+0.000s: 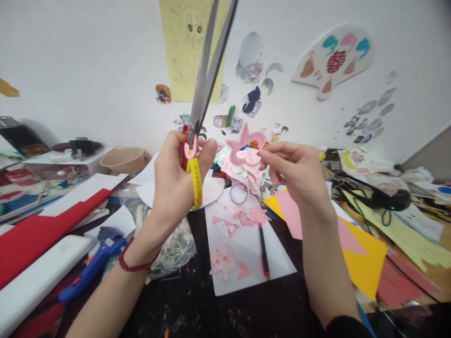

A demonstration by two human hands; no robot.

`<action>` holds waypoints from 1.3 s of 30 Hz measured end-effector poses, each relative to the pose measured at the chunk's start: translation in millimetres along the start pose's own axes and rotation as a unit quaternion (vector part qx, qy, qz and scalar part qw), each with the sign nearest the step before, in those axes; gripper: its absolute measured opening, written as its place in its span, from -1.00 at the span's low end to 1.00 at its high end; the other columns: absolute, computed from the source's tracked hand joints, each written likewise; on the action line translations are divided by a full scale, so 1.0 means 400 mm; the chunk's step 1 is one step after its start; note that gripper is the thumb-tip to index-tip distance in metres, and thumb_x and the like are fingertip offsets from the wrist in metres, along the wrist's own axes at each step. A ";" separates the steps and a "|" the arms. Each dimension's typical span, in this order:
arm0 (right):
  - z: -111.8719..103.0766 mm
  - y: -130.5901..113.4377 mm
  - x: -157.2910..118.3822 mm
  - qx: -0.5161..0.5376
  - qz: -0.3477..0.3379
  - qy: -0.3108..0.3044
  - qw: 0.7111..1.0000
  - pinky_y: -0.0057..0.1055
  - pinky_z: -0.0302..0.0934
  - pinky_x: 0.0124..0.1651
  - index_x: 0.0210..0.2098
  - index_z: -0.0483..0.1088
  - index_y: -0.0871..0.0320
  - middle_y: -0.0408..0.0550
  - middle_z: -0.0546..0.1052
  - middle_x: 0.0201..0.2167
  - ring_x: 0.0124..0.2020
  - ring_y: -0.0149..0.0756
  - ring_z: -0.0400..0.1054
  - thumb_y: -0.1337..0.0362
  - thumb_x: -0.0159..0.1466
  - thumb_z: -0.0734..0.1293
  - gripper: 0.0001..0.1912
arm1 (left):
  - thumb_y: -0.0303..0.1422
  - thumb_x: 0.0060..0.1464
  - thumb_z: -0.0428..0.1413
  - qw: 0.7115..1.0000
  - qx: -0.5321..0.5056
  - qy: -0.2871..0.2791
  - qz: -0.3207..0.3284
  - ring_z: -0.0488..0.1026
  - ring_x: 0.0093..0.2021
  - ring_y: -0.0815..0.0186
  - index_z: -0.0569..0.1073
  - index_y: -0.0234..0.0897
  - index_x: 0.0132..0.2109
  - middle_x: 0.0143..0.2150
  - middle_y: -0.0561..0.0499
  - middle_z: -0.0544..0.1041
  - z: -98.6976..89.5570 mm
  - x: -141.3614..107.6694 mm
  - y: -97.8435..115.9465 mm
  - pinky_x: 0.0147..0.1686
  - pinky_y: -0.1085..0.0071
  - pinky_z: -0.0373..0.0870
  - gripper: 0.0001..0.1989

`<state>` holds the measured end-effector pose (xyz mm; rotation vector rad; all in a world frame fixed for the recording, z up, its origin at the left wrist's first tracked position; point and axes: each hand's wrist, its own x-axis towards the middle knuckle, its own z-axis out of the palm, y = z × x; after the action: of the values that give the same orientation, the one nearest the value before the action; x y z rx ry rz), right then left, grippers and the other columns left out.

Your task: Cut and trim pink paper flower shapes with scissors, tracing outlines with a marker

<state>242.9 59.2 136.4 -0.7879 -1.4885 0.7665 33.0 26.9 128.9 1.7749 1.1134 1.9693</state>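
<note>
My left hand (176, 176) is closed around a pair of scissors (202, 89) with yellow and red handles. The blades point upward and stand slightly apart. My right hand (296, 171) pinches the edge of a pink paper cut-out (244, 137), a curvy outline with pointed tips, held in front of a heap of paper scraps (248, 176). Below, a white sheet (225, 286) carries pink paper bits (243, 216), a star-like pink cut-out (224, 263), a small pink heart (243, 270) and a black-and-red pen (263, 251). A roll of tape (239, 192) stands at its upper end.
On the left lie a blue glue gun (95, 263), a white case (42, 286) and red card (52, 225). Yellow paper (366, 267) and pink paper (289, 211) are at the right, near a black device (391, 195) with a cable. Stickers and drawings cover the wall behind.
</note>
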 end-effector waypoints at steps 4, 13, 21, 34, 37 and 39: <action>0.015 0.005 -0.002 0.044 -0.004 -0.018 0.999 -0.52 -0.15 -0.76 -0.37 0.51 0.16 -0.15 0.57 -0.59 -0.79 -0.57 0.19 0.21 0.15 0.51 -0.83 | -0.13 0.10 0.27 0.998 -0.053 -0.045 -0.012 0.47 -0.23 0.30 0.37 -0.22 -0.32 -0.21 -0.01 0.57 0.010 -0.006 0.011 -0.32 0.38 0.34 -0.69; 0.047 0.002 -0.019 0.039 0.003 -0.069 0.997 -0.51 -0.06 -0.74 -0.35 0.49 0.16 -0.12 0.59 -0.51 -0.75 -0.54 0.26 0.17 0.18 0.50 -0.79 | -0.31 -0.06 0.39 0.985 -0.165 -0.037 -0.035 0.46 -0.27 0.34 0.31 -0.22 -0.38 -0.33 0.08 0.46 0.015 -0.007 -0.002 -0.26 0.39 0.40 -0.64; 0.059 0.018 -0.014 0.031 -0.084 -0.021 0.996 -0.52 0.07 -0.63 -0.41 0.55 0.11 -0.20 0.53 -0.49 -0.65 -0.57 0.22 0.24 0.15 0.51 -0.89 | -0.32 -0.05 0.38 0.991 -0.125 -0.039 -0.012 0.46 -0.26 0.36 0.29 -0.22 -0.38 -0.36 0.13 0.40 0.015 -0.004 -0.006 -0.20 0.39 0.42 -0.64; 0.064 0.018 -0.017 0.029 -0.104 -0.006 0.994 -0.55 0.16 -0.60 -0.40 0.58 0.11 -0.20 0.53 -0.50 -0.60 -0.55 0.29 0.27 0.16 0.51 -0.94 | -0.27 -0.06 0.38 0.990 -0.138 -0.025 -0.035 0.48 -0.23 0.31 0.29 -0.19 -0.38 -0.32 0.10 0.44 0.019 -0.009 0.001 -0.17 0.32 0.41 -0.63; 0.065 0.018 -0.017 0.016 -0.125 0.015 0.992 -0.55 0.19 -0.59 -0.41 0.58 0.13 -0.21 0.51 -0.54 -0.60 -0.55 0.30 0.31 0.17 0.50 -0.95 | -0.21 0.03 0.31 0.997 -0.070 -0.025 -0.016 0.43 -0.29 0.34 0.29 -0.20 -0.38 -0.35 0.10 0.41 0.014 -0.003 -0.003 -0.28 0.35 0.34 -0.66; 0.063 0.017 -0.014 0.003 -0.155 0.058 0.986 -0.54 0.20 -0.59 -0.40 0.58 0.13 -0.20 0.52 -0.52 -0.60 -0.54 0.30 0.33 0.17 0.49 -0.97 | -0.15 0.11 0.23 0.999 0.008 -0.023 0.022 0.36 -0.35 0.35 0.28 -0.19 -0.36 -0.36 0.09 0.39 0.004 0.002 -0.004 -0.34 0.35 0.28 -0.68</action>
<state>218.4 57.9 126.2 -0.5671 -1.4592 0.4834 33.9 29.3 128.2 1.8589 1.0877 1.9392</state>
